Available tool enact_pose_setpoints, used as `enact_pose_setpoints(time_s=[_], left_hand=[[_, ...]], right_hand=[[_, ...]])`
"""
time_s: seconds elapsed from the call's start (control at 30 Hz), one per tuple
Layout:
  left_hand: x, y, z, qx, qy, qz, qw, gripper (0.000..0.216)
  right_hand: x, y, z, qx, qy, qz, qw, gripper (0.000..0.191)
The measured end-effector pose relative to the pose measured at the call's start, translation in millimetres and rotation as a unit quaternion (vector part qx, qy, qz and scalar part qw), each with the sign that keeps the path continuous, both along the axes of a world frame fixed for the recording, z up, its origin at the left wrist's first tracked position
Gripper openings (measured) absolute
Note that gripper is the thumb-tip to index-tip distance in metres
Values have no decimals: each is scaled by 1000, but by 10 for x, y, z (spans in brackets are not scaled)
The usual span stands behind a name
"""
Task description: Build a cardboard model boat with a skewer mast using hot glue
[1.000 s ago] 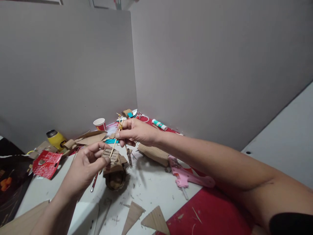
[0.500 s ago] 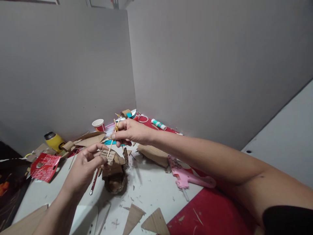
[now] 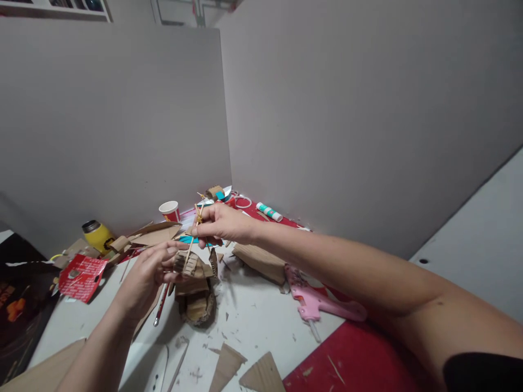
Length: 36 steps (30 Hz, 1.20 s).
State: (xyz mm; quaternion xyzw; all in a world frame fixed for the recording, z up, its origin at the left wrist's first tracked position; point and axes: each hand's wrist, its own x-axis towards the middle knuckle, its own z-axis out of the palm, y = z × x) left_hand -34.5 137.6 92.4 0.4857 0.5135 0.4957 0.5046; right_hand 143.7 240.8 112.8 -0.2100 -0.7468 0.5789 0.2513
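My right hand (image 3: 223, 223) pinches thin wooden sticks (image 3: 190, 249), bound near the top with a yellow tie. One stick slants down onto a ridged piece of corrugated cardboard at the top of a small cardboard model (image 3: 195, 311). From the left, my left hand (image 3: 153, 267) grips that ridged upper part, fingers behind and thumb low along its side. The model has a rounded, open, tray-like front resting near the white tabletop. Where the other stick ends is partly hidden by my right hand.
A pink glue gun (image 3: 312, 302) lies to the right by a red sheet (image 3: 327, 354). Cardboard offcuts (image 3: 229, 365) lie in front. Behind are a glue stick (image 3: 268, 212), a paper cup (image 3: 169, 210) and a yellow bottle (image 3: 98, 237). A pencil (image 3: 162, 305) lies beside the model. Grey partitions enclose the back.
The camera view has shifted slightly. My left thumb has slid lower, off the front of the ridged cardboard. My right hand keeps its pinch on the sticks.
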Motion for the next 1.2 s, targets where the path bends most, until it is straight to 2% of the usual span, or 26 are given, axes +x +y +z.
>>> enact_pose_setpoints(time_s=[0.13,0.27,0.37,0.5,0.57,0.7,0.83,1.07,1.2], left_hand=[[4,3,-27,6,85,-18,996,25],[14,-6,-29,27,90,-30,995,21],[10,-7,-29,70,118,24,990,19],[7,-9,-47,166,172,105,965,20],[5,-15,-60,209,193,138,949,19],[-5,-37,-74,271,242,190,912,17],[-10,-74,-64,287,274,197,896,18],[1,-136,-30,284,275,185,900,18],[-9,-124,-28,276,250,192,908,15]], right_hand=[[-11,-17,9,26,-32,11,999,6],[-6,-8,3,31,-18,23,999,8],[21,-3,-16,65,11,12,998,13],[51,-47,-88,122,21,-112,986,26],[45,-96,-143,144,-9,-140,980,28],[-38,-223,-258,218,-37,-133,966,33],[-194,-316,-341,274,-34,-133,952,40],[-346,-318,-389,253,92,-126,955,12],[-308,-327,-375,205,104,-107,967,14]])
